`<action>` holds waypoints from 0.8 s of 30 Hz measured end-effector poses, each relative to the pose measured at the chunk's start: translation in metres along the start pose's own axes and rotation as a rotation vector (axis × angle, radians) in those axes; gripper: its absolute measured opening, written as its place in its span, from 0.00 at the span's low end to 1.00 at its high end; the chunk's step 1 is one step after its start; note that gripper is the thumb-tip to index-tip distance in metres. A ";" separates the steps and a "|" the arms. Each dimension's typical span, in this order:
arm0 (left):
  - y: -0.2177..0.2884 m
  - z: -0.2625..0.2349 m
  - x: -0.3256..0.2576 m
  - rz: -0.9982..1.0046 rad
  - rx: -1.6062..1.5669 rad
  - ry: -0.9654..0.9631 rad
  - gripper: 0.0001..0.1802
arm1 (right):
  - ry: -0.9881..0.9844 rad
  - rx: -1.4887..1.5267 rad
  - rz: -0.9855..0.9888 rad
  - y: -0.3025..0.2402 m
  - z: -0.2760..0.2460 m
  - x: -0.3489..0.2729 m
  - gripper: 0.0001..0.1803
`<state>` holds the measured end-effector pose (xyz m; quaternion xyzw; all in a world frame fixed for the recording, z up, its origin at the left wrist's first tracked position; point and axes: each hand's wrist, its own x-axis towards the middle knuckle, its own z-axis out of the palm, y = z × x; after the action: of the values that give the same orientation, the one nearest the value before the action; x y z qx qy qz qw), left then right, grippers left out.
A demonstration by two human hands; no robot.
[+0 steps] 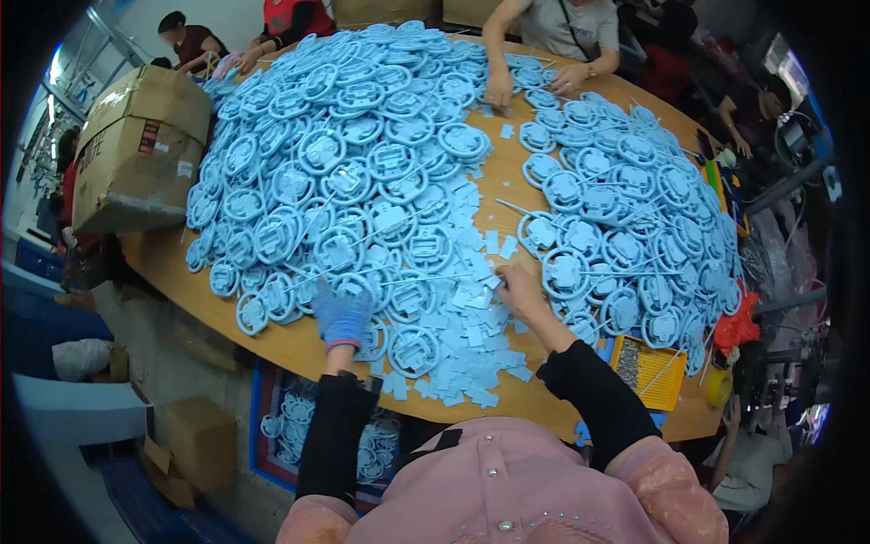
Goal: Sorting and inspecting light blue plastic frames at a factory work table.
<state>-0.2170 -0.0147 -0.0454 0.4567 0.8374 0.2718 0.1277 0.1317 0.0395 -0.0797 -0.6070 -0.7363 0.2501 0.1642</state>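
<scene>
A tall heap of light-blue plastic ring-shaped parts [390, 159] with box-like centres covers the left and middle of the wooden table. My left hand [343, 317], in a blue glove, rests on the heap's near edge with its fingers spread; the fingertips blend into the parts. Beside the heap lies a loose strip of small flat light-blue plates [471, 340]. At its right edge my bare right hand [524, 295] pinches one small plate [492, 281] between thumb and fingers. Farther right is a second pile of ring-shaped parts [625, 208].
A yellow tray [654, 372] of small metal pieces sits near right, by a red plastic bag [736, 319]. A large cardboard box [140, 150] stands far left. Below the table is a blue-rimmed crate [260, 426] of similar parts. Across the table, a person's hands [498, 86] touch parts.
</scene>
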 end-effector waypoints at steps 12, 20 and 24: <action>0.078 -0.017 -0.013 -0.319 -0.984 -0.473 0.52 | 0.040 1.231 0.474 -0.024 -0.060 -0.021 0.06; 0.177 -0.015 -0.070 0.517 -0.283 -0.464 0.61 | 0.373 0.372 -0.512 -0.118 -0.122 -0.053 0.09; 0.160 0.026 -0.068 0.488 -0.370 -0.595 0.62 | 0.406 0.181 -0.672 -0.119 -0.113 -0.061 0.14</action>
<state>-0.0561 0.0077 0.0225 0.6693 0.5687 0.2960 0.3756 0.1096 -0.0177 0.0843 -0.3528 -0.8213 0.1212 0.4317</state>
